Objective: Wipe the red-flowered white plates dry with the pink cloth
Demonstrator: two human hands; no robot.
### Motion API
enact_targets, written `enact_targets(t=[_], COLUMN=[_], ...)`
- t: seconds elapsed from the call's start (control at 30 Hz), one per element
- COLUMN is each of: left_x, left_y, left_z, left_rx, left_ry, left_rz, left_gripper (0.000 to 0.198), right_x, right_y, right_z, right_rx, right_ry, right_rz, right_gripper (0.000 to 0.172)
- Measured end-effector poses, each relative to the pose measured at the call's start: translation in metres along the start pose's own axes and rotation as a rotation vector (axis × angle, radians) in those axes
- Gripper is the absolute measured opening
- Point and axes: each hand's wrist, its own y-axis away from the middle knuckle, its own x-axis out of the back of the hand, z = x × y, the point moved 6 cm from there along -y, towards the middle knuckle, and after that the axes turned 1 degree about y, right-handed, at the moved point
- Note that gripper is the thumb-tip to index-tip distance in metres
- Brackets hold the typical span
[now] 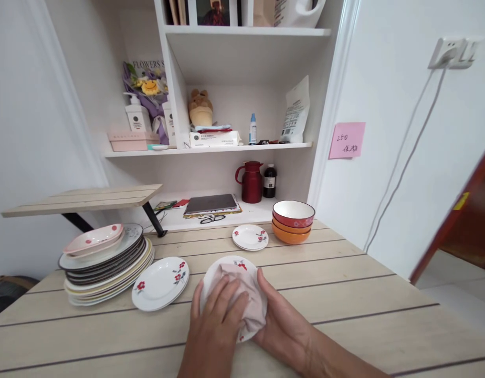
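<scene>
A white plate (pixel 213 269) with red flowers is held just in front of me, tilted slightly. My right hand (pixel 284 325) grips it by its right edge, thumb on the rim and the other fingers hidden beneath. A crumpled pale pink cloth (pixel 255 304) covers most of the plate's face. My left hand (pixel 217 320) presses that cloth onto the plate with bent fingers. To the left lie matching flowered plates (pixel 159 283), stacked together. Smaller flowered plates (pixel 250 237) sit farther back.
On the left, a tall stack of plates (pixel 104 278) carries an oval pink dish (pixel 93 239), near a raised wooden stand (pixel 88 200). Stacked bowls (pixel 293 223) stand at the back right. Behind them are a red thermos jug (pixel 252 182), a dark bottle (pixel 270 182), a laptop (pixel 211 203) and glasses (pixel 212 219).
</scene>
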Motion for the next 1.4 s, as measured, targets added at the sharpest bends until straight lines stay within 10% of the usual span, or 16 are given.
enact_targets(t=[0.43, 0.63, 0.87, 1.03, 1.2, 1.4], left_x=[0.006, -0.017, 0.010, 0.008, -0.016, -0.006], left_y=[0.005, 0.008, -0.002, 0.003, 0.008, 0.001], left_z=[-0.022, -0.004, -0.009, -0.030, -0.015, -0.003], left_rx=[0.319, 0.156, 0.211, 0.393, 0.276, 0.189], left_ry=[-0.125, 0.078, 0.043, -0.080, 0.088, 0.165], left_rz=[-0.074, -0.129, 0.078, -0.055, -0.198, -0.081], left_gripper=[0.025, 0.025, 0.028, 0.030, 0.029, 0.027], right_x=[-0.001, 0.011, -0.006, -0.004, 0.012, 0.005], right_y=[-0.005, -0.003, 0.001, -0.003, -0.003, 0.002], right_z=[0.007, -0.009, 0.018, 0.011, -0.012, 0.005], right_rx=[0.051, 0.075, 0.010, 0.041, 0.117, 0.048], right_ry=[0.091, 0.131, 0.196, 0.137, 0.143, 0.217], right_rz=[0.052, 0.138, 0.073, 0.023, 0.132, 0.122], right_gripper=[0.063, 0.068, 0.056, 0.061, 0.065, 0.057])
